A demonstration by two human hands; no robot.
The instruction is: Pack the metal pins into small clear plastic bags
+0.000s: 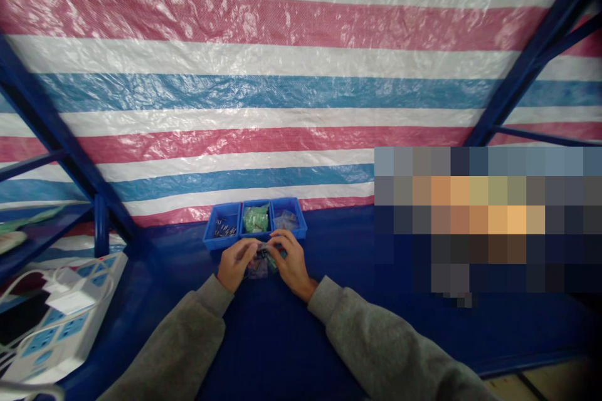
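Note:
My left hand (236, 263) and my right hand (290, 261) meet just in front of the blue bins, fingers closed in a pinch. Between them is a small clear plastic bag (258, 269), its top edge gripped from both sides. Something dark and something greenish show by the fingertips, too small to name. Behind the hands stand three blue bins in a row. Thin metal pieces (226, 227) lie in the left bin (209, 240). The middle bin (242, 225) holds green packets (256, 219), and clear plastic bags (286, 220) lie in the right bin (301, 224).
A white power strip (89, 326) with plugged-in adapters and cables lies at the left on the blue table (263, 351). Blue metal posts (61, 144) flank a striped plastic sheet (282, 94) behind the table. A pixelated area covers the right side.

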